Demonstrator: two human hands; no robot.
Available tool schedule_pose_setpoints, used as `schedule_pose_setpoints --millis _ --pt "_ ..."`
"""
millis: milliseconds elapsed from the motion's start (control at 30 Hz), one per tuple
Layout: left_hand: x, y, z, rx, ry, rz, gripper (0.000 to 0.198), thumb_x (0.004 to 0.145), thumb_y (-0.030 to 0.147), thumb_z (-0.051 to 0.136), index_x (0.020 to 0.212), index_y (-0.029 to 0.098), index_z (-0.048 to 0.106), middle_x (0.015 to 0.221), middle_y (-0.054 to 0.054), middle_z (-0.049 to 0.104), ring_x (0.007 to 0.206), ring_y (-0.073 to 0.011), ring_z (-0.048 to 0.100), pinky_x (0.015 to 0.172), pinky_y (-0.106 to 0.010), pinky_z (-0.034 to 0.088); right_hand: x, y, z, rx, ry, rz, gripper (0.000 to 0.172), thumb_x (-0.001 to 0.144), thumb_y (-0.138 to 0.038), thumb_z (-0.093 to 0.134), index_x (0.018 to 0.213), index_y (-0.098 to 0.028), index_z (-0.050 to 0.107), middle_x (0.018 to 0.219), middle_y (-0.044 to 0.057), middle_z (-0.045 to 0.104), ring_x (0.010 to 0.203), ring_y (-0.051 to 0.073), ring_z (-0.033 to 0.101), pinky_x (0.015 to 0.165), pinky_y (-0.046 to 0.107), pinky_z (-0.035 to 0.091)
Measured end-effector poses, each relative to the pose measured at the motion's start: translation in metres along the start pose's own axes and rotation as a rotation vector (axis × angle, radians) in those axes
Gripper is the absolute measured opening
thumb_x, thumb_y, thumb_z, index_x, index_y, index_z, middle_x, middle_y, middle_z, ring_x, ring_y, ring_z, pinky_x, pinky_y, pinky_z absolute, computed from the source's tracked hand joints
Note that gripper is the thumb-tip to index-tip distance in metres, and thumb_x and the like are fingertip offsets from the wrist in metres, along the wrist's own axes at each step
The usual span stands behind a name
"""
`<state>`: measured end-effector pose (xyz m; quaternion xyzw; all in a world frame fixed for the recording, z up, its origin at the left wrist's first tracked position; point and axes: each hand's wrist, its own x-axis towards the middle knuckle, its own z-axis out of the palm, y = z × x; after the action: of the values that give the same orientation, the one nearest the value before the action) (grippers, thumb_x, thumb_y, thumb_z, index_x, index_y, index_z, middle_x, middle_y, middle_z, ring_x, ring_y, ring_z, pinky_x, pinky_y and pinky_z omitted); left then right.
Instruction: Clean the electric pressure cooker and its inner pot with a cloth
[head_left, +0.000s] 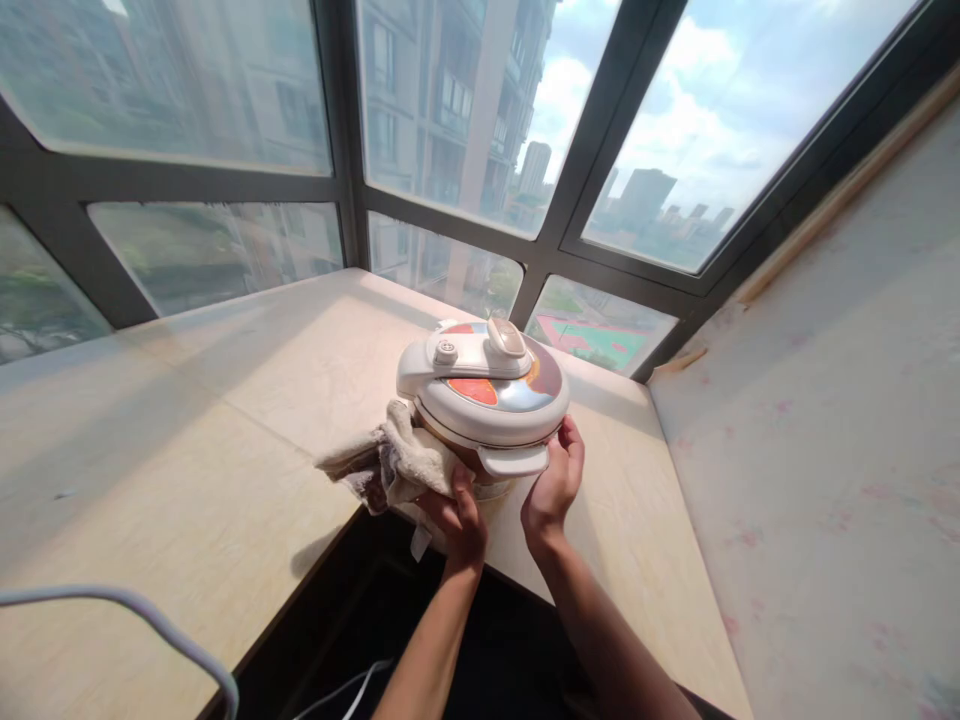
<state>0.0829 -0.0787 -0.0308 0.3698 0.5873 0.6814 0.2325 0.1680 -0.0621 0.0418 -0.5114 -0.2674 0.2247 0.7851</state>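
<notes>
A white electric pressure cooker (487, 400) with an orange and silver lid stands near the front edge of a pale stone counter (225, 440). My right hand (553, 485) grips its front right side, just beside the white side handle. My left hand (456, 520) presses a crumpled beige cloth (390, 465) against the cooker's lower left side, fingers closed on the cloth. The cooker's base is mostly hidden by the cloth and my hands.
Large dark-framed windows (345, 190) wrap the back of the counter, with buildings outside. A pale wall (825, 420) rises on the right. A white cable (150, 620) curves at lower left over a dark gap (360, 620) below the counter's notch.
</notes>
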Motion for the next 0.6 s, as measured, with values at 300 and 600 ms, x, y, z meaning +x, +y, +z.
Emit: schedule_pose_setpoints --millis 300,600 --pt "-0.004 0.024 0.027 -0.157 0.216 -0.066 0.067 0.086 0.044 0.058 0.146 0.022 0.039 0.152 -0.021 0.046 0.138 -0.0363 0.051 0.111 -0.053 0.047 0.163 0.001 0.001 -0.044 -0.218 -0.034 0.03 0.084 -0.045 0.059 0.105 -0.024 0.064 0.121 0.005 0.068 0.112 0.022 0.063 0.101 0.042 0.048" --pt "0.001 0.028 0.033 -0.072 0.212 -0.043 0.063 0.087 0.051 0.046 0.142 0.022 0.048 0.137 -0.022 0.058 0.138 -0.0468 0.049 0.106 -0.067 0.046 0.222 0.019 0.112 -0.008 -0.931 0.599 0.049 0.101 -0.053 0.049 0.105 -0.008 0.067 0.108 0.014 0.076 0.11 0.025 0.068 0.102 0.047 0.047"
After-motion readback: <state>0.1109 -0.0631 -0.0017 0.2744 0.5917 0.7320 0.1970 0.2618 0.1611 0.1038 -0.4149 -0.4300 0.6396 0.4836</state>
